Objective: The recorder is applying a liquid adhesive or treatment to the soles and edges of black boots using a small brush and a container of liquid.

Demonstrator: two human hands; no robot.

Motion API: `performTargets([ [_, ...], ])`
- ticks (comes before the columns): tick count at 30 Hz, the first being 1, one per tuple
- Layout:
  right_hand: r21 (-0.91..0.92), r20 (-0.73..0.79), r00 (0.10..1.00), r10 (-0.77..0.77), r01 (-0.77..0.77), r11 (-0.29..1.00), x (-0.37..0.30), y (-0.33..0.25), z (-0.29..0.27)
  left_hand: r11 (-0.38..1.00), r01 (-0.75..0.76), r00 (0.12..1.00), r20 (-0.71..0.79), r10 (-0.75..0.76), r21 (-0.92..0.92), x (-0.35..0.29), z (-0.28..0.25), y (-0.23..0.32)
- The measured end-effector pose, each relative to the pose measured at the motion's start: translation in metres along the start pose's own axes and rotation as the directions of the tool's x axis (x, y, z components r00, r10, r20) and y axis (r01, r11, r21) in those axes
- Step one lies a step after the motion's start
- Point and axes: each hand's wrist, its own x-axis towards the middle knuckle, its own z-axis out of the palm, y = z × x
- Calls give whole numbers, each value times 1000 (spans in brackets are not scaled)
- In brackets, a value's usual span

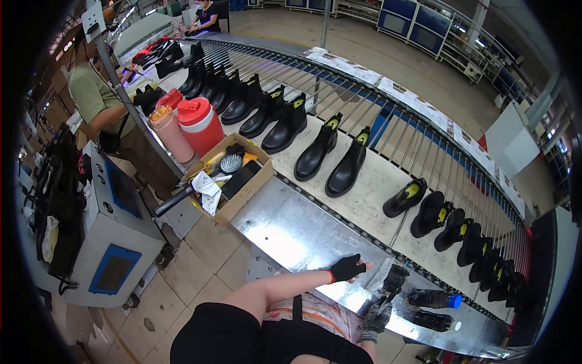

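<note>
My left hand (pixel 348 269), in a black fingerless glove, hovers over the shiny metal ledge (pixel 285 224) with its bare fingertips apart and nothing in them. Close to my body, my right hand (pixel 376 320) wears a grey knit glove and is closed around a thin dark stick-like tool (pixel 381 301). The tool points toward a black, glossy lump or small pot (pixel 395 278) on the ledge; its exact kind is unclear. Beside it lie a dark bottle with a blue cap (pixel 427 298) and a second dark bottle (pixel 431 320).
Black ankle boots (pixel 345 167) with yellow-green linings stand in a row along the roller conveyor (pixel 388 121). At left, a cardboard box (pixel 242 197) holds a brush and tools, near a red jug (pixel 200 126) and a pink bottle (pixel 171 134). A co-worker (pixel 100 91) stands beyond.
</note>
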Motion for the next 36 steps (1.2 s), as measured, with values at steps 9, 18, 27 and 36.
performTargets([
  [9,348,374,872,316,-447,824,-35,9,-8,981,103,992,84,-91,-164,3,-3,-11],
  [18,-110,358,883,-305,364,925,-14,-72,-18,885,84,990,136,-24,-458,39,-21,-61],
  [27,119,499,817,288,-394,911,10,-77,-22,886,181,978,170,-117,-427,20,-17,-22],
  [36,-9,632,728,265,-335,942,14,-84,-12,915,284,955,167,-245,-286,17,-20,-22],
])
